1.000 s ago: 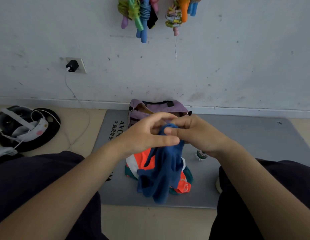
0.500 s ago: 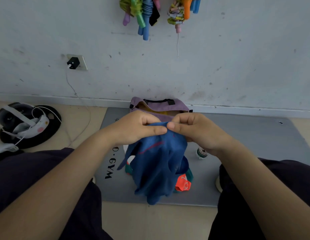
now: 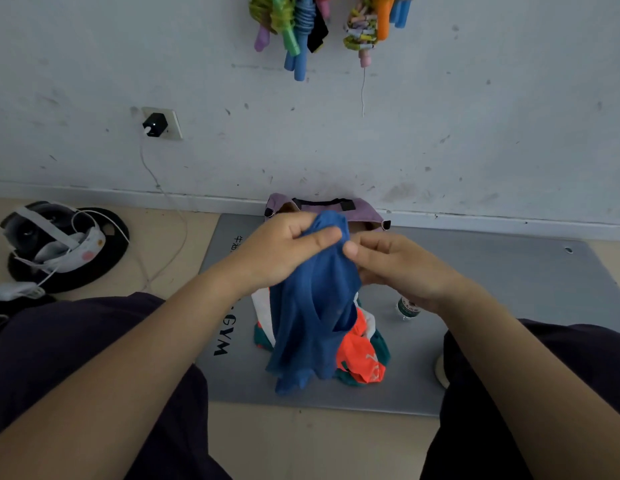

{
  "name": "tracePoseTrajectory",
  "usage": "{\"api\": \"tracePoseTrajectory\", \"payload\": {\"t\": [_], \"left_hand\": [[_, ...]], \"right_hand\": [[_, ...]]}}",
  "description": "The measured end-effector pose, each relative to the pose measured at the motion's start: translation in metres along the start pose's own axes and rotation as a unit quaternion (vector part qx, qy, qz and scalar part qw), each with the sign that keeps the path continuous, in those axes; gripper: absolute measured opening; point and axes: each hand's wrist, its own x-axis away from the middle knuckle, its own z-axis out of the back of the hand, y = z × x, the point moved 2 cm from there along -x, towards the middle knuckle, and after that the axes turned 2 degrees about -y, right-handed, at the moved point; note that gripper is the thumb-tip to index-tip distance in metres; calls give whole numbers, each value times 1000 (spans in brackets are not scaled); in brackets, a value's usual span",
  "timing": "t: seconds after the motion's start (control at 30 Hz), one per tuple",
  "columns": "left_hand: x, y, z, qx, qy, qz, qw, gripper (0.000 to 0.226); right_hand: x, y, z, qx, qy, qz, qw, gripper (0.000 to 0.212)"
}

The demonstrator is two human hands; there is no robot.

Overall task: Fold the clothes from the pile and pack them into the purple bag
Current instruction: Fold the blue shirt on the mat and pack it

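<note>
A blue garment [image 3: 312, 317] hangs in the air over the pile. My left hand [image 3: 284, 251] pinches its top edge between thumb and fingers. My right hand [image 3: 395, 265] holds the same cloth just to the right, thumb pressed on the fabric. Below lies the pile of clothes [image 3: 360, 358] in orange, white and teal on the grey gym mat [image 3: 492, 306]. The purple bag [image 3: 364, 209] stands open against the wall behind my hands, partly hidden by them and by the blue cloth.
A small bottle [image 3: 407, 308] stands on the mat under my right wrist. A headset with cables [image 3: 55, 237] lies on a black disc at the left. A charger cable [image 3: 163, 202] runs from the wall socket. My dark-trousered legs flank the mat.
The blue garment has been lifted higher and its top edge regripped. My hands, close together before, now sit slightly apart with the cloth bunched above my left hand.
</note>
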Motion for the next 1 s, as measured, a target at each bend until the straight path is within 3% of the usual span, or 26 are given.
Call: {"api": "tracePoseTrajectory", "payload": {"t": [0.13,0.2,0.27,0.3,0.37,0.47,0.57,0.7,0.83,1.0], "left_hand": [[-4,1,15,65,155,-34,985,29],[-6,-3,24,89,248,-29,964,38],[-6,-8,33,104,322,-6,941,40],[-7,-11,35,107,323,12,940,43],[-10,-14,30,106,258,39,959,46],[-10,-15,8,41,79,33,995,47],[-5,-13,-18,-4,-69,43,997,24],[-3,-11,-22,27,-27,33,999,8],[-6,-12,-9,80,34,40,995,19],[-8,-14,2,82,61,20,995,31]], "right_hand": [[4,9,5,109,-80,-81,987,52],[5,11,13,196,-67,-102,973,57],[5,11,18,197,-40,-92,975,53],[6,10,20,162,-23,-80,983,46],[7,6,19,81,12,-52,995,34],[5,-1,11,-12,36,-14,999,25],[3,-6,3,-62,19,5,998,28],[5,-10,1,-105,3,9,994,35],[7,-11,5,-134,11,17,991,27],[8,-9,13,-142,90,39,985,15]]}}
